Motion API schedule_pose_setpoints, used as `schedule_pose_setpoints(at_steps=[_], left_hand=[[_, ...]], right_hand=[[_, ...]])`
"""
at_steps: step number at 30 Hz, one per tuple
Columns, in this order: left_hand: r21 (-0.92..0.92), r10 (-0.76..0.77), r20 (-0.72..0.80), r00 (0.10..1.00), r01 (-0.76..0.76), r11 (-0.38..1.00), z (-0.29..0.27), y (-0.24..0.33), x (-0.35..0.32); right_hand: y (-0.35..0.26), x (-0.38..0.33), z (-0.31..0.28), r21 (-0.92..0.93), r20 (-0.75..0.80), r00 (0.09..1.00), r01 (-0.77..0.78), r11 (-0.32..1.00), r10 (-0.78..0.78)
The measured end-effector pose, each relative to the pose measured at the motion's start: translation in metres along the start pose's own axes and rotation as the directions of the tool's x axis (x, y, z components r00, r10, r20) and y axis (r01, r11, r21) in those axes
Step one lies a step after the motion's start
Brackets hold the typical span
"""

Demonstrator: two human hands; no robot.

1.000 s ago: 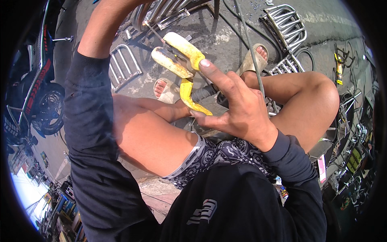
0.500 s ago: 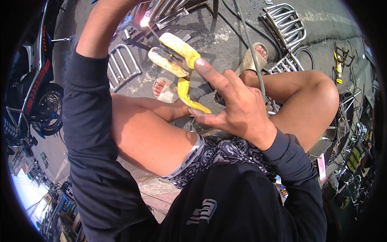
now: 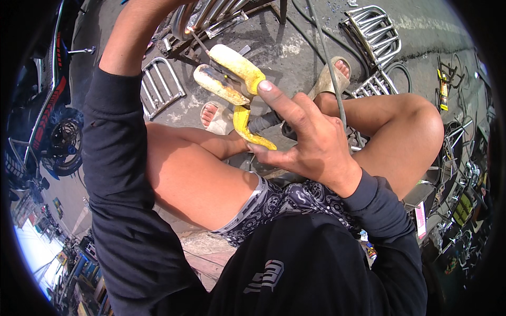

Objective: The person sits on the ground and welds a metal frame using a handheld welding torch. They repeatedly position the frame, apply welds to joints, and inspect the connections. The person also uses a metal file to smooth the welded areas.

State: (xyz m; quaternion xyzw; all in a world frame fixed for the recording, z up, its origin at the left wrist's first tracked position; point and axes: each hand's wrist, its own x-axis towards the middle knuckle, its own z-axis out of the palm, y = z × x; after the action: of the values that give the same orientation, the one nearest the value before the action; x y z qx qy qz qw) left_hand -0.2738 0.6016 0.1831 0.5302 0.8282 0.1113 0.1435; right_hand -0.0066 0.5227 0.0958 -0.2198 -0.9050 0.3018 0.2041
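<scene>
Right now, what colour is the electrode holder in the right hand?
Yellow, worn and dirty, in the head view: electrode holder, right hand.

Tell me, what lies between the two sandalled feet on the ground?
In the head view, the yellow electrode holder in the right hand crosses before the gap; behind it, bare concrete.

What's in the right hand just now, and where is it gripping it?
The right hand holds a yellow electrode holder by its lower handle, thumb and fingers wrapped there; the clamp end points away.
</scene>
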Motion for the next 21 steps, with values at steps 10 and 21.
schedule_pose_setpoints(at_steps=[10,21], left_hand=[[0.063,0.043,-0.029,0.999,-0.041,0.997,0.0002,0.0003,0.0002],[0.135,-0.032,0.011,0.999,0.031,0.990,-0.0049,0.0050,-0.0021]], right_hand=[[0.0016,0.0025,0.0022,0.023,0.001,1.000,-0.005,1.000,0.005],[0.0031,0.0030,0.0049,0.030,0.015,1.000,-0.020,0.999,0.019]])
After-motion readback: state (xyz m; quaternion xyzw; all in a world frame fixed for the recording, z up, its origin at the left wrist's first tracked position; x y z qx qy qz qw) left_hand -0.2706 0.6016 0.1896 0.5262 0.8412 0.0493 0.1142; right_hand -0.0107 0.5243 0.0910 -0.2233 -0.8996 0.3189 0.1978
